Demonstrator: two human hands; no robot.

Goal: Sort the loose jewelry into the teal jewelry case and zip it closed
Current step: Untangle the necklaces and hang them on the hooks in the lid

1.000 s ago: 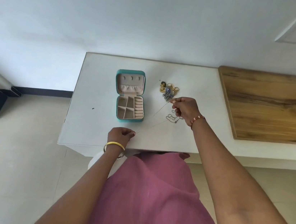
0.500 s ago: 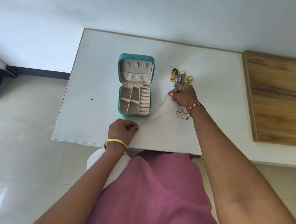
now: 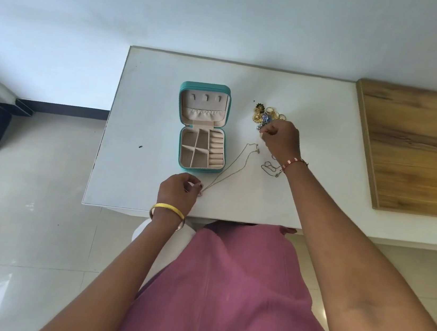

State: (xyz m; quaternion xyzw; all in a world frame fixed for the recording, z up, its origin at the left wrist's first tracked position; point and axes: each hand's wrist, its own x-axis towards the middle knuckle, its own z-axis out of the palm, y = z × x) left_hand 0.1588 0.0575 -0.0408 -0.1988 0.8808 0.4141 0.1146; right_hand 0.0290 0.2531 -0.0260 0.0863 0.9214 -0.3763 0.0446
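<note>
Beside open teal case [image 3: 203,127], jewelry heap [image 3: 267,114].

Soft, even daylight fills the scene, bright without harshness. The wall [image 3: 177,7] at the top of the frame takes a cool bluish cast, paler toward the upper right. Shadows are faint and diffuse: a thin one runs under the near edge of the white table [image 3: 132,181], and the arms throw almost none. The floor tiles [image 3: 32,196] at the lower left carry a mild glossy sheen with small bright glints. The wide-angle lens bends straight lines, so the table edges splay outward and the forearms swell toward the bottom of the frame. Fine detail is soft; the jewelry pile [image 3: 267,114] smears into small blobs.
</note>
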